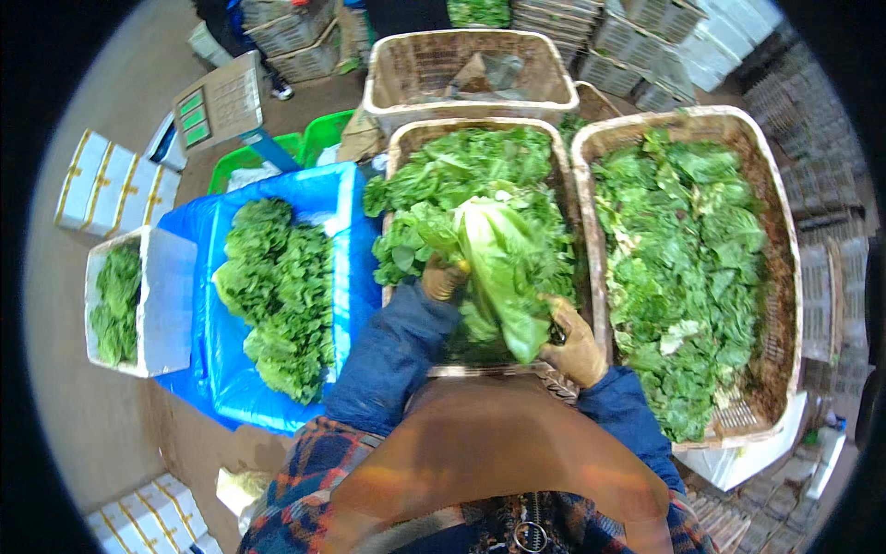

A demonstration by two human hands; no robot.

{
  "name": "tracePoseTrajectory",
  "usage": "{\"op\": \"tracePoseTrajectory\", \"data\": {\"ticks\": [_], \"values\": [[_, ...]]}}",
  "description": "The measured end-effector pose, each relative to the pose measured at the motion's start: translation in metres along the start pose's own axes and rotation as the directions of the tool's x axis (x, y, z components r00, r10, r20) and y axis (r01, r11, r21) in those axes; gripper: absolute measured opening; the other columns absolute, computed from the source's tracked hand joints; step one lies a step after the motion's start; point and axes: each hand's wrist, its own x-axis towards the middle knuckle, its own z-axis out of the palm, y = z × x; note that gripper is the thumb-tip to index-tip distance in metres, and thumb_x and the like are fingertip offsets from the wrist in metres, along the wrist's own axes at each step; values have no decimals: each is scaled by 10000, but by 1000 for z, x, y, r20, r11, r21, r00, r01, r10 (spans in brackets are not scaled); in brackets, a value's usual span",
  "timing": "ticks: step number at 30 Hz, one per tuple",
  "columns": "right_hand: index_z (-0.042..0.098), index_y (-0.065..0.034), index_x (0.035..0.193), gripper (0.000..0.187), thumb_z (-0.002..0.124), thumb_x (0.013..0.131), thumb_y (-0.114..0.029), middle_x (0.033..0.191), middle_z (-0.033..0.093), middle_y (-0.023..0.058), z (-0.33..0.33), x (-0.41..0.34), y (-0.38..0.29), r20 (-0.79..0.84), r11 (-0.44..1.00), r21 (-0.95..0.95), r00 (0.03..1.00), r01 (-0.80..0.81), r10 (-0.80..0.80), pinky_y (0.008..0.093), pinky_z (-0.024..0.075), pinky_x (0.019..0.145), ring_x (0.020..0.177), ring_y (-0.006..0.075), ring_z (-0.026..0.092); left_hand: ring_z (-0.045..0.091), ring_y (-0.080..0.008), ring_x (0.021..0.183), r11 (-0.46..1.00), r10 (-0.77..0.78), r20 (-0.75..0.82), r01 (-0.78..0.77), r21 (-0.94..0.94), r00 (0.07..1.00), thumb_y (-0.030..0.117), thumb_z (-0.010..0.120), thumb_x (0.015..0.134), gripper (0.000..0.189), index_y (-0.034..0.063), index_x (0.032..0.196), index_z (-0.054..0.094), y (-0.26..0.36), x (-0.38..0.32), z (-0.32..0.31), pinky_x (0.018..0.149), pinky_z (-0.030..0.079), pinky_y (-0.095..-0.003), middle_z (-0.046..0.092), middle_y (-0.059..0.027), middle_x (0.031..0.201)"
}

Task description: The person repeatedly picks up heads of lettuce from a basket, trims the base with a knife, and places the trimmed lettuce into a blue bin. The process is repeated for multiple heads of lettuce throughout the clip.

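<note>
A head of romaine lettuce [495,256] is held over the middle crate, its pale base pointing away from me and its leaf tips towards me. My left hand [443,278], in a tan glove, grips its left side; leaves hide the fingertips. A small yellow thing [463,266] shows at that hand, too little of it to name. My right hand [576,344], also gloved, curls its fingers and thumb around the leaf tips on the right. Below lies the brown plastic crate [477,123], full of loose green leaves [477,156].
At right stands another crate [782,277] of leaves. A blue-lined box [277,408] holds lettuce heads [284,298] at left, beside a foam box [166,305] of greens. Beyond the middle crate are a further crate [471,41] and a scale [218,104]. A person's shoe [282,91] shows far left.
</note>
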Motion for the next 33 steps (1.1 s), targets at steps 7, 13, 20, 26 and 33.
{"op": "tracePoseTrajectory", "data": {"ticks": [7, 13, 20, 26, 33], "values": [[582, -159, 1396, 622, 707, 806, -4, 1211, 694, 150, -2, 58, -49, 173, 795, -606, 976, -1, 134, 405, 572, 864, 1030, 309, 703, 535, -236, 1316, 941, -321, 210, 286, 181, 923, 215, 998, 583, 1133, 84, 1523, 379, 107, -50, -58, 1096, 471, -419, 510, -103, 1482], [536, -85, 1394, 611, 655, 799, -11, 1124, 708, 139, 28, 78, -81, 402, 686, -679, 914, 263, 48, 409, 574, 801, 960, 320, 701, 529, -241, 1325, 915, -374, 245, 312, 256, 894, 196, 998, 588, 1102, 91, 1504, 395, 117, -68, -25, 1088, 485, -430, 525, -120, 1468], [596, -55, 1269, 433, 589, 837, -22, 885, 716, 177, 8, 59, -43, 362, 665, -695, 932, 274, -7, 439, 584, 675, 771, 341, 719, 603, -226, 1221, 945, -197, 294, 102, 311, 935, 321, 935, 717, 904, 24, 1431, 467, 136, -94, 31, 1056, 480, -404, 620, -115, 1339], [668, -80, 1298, 458, 741, 893, -281, 1180, 715, 184, -8, 62, -33, 83, 961, -224, 980, -159, 182, 377, 524, 971, 1117, 291, 687, 606, -308, 1237, 945, -326, 179, 318, 74, 928, 269, 862, 795, 1018, -38, 1541, 242, 129, -69, -33, 1010, 547, -464, 554, -236, 1399], [747, -55, 1095, 383, 759, 897, -383, 948, 746, 103, 22, 151, -84, 234, 986, 8, 958, -169, 163, 345, 544, 818, 860, 199, 689, 602, -269, 1225, 868, -375, 322, 451, -208, 869, 790, 609, 788, 1093, 25, 1527, 359, 100, -12, -31, 1038, 513, -423, 557, -143, 1421]]}}
